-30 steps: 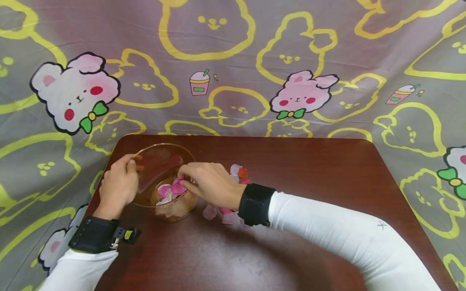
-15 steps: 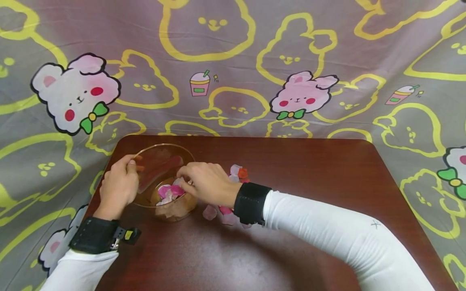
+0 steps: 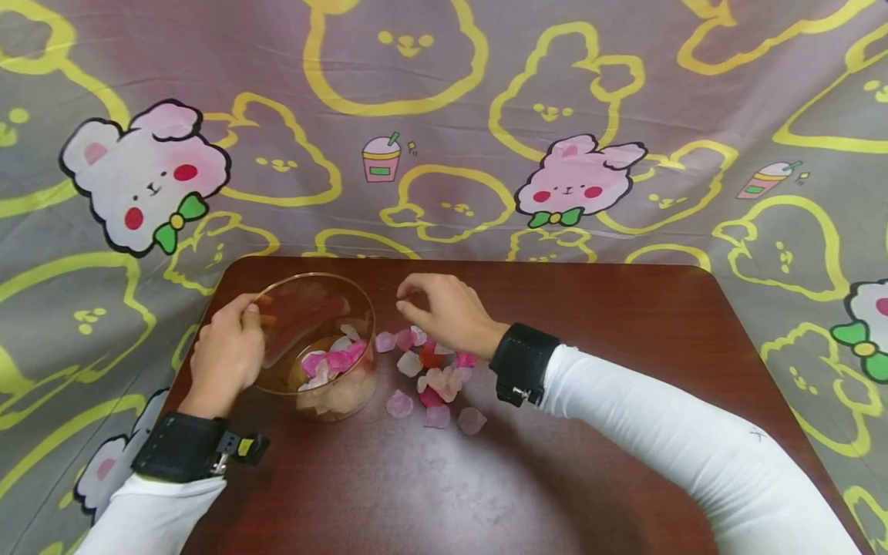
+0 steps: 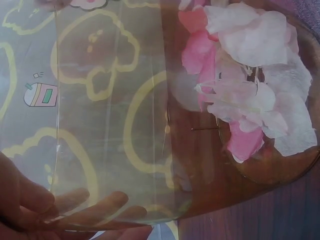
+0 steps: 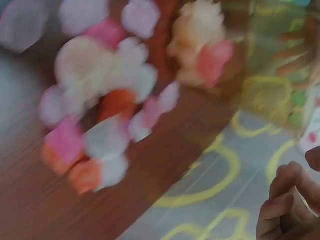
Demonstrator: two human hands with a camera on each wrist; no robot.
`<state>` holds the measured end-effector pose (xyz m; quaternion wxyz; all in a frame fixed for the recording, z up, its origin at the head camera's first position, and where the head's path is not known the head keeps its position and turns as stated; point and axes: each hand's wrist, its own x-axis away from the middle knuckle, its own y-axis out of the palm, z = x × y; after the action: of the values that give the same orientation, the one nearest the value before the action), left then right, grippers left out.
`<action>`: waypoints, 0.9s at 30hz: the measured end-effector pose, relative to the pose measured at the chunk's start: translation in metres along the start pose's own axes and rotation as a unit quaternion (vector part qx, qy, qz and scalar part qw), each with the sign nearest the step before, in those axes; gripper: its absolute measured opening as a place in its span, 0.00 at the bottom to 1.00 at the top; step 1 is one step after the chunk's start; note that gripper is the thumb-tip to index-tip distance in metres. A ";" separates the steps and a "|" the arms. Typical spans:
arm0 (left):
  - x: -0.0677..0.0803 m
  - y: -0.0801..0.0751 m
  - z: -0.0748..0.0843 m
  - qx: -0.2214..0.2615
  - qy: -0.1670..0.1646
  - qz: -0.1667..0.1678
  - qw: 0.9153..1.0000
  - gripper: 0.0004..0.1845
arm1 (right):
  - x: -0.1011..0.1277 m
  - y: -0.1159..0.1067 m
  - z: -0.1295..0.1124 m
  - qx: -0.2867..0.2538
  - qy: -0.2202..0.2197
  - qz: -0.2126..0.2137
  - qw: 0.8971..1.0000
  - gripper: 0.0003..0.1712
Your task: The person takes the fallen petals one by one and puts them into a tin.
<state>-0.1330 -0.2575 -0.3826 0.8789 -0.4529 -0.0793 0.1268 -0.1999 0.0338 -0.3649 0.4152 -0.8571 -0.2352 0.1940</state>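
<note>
Nearest to us, two white sleeves (image 3: pixel 638 424) come in from the lower corners of the frame, each ending in a black wristband (image 3: pixel 179 449). Between them we see the table (image 3: pixel 590 324), reddish-brown and wood-grained, its polish throwing a pale glare at bottom centre. Left of centre on it stands a clear, amber-tinted bowl (image 3: pixel 298 312), with pink and white petals (image 3: pixel 336 361) heaped in its bottom. Our left hand (image 3: pixel 225 351) grips its rim on the left side. Loose petals (image 3: pixel 444 383), pink, white, lilac and orange-red, lie scattered in mid-frame just right of the bowl. Above their far side hangs our right hand (image 3: pixel 451 312), fingers loosely bent, thumb apart, grasping nothing that we can see. Beyond, the tabletop ends in rounded corners. Behind it a creased, greyish-mauve cloth (image 3: pixel 458 131) fills the upper frame and both sides, printed with yellow animal outlines, rabbit heads with green bows, and little drink cups.
</note>
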 end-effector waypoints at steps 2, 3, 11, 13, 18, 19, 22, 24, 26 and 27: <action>0.001 0.000 0.000 -0.001 -0.001 0.002 1.000 0.26 | 0.001 0.000 0.018 0.003 0.021 -0.017 1.000 0.12; 0.001 0.000 0.000 -0.002 -0.001 0.003 1.000 0.26 | 0.002 0.001 0.027 0.010 0.030 -0.027 0.999 0.12; 0.001 -0.001 -0.002 -0.006 -0.002 0.001 1.000 0.26 | 0.018 0.012 0.086 0.089 0.084 -0.101 0.987 0.10; 0.001 -0.001 -0.001 -0.006 -0.002 0.002 1.000 0.26 | 0.023 0.016 0.093 0.100 0.092 -0.115 0.984 0.11; 0.002 -0.001 0.001 -0.004 0.001 0.003 1.000 0.26 | 0.036 0.030 0.104 0.124 0.099 -0.140 0.977 0.13; 0.002 -0.001 0.001 -0.004 0.001 0.003 1.000 0.26 | 0.038 0.034 0.106 0.129 0.098 -0.145 0.976 0.13; 0.002 0.000 0.001 -0.005 0.003 0.004 1.000 0.26 | 0.043 0.041 0.108 0.139 0.092 -0.152 0.974 0.12; 0.001 0.000 0.002 -0.006 0.002 0.004 1.000 0.26 | 0.045 0.045 0.109 0.139 0.090 -0.152 0.974 0.11; 0.001 0.000 0.002 -0.006 0.001 0.003 1.000 0.26 | 0.047 0.047 0.111 0.141 0.086 -0.146 0.975 0.09; 0.001 0.000 0.003 -0.006 0.001 0.003 1.000 0.26 | 0.047 0.047 0.111 0.141 0.084 -0.144 0.976 0.07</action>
<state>-0.1326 -0.2547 -0.3814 0.8757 -0.4588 -0.0783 0.1285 -0.2089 0.1037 -0.4739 0.5736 -0.7603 -0.2910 0.0904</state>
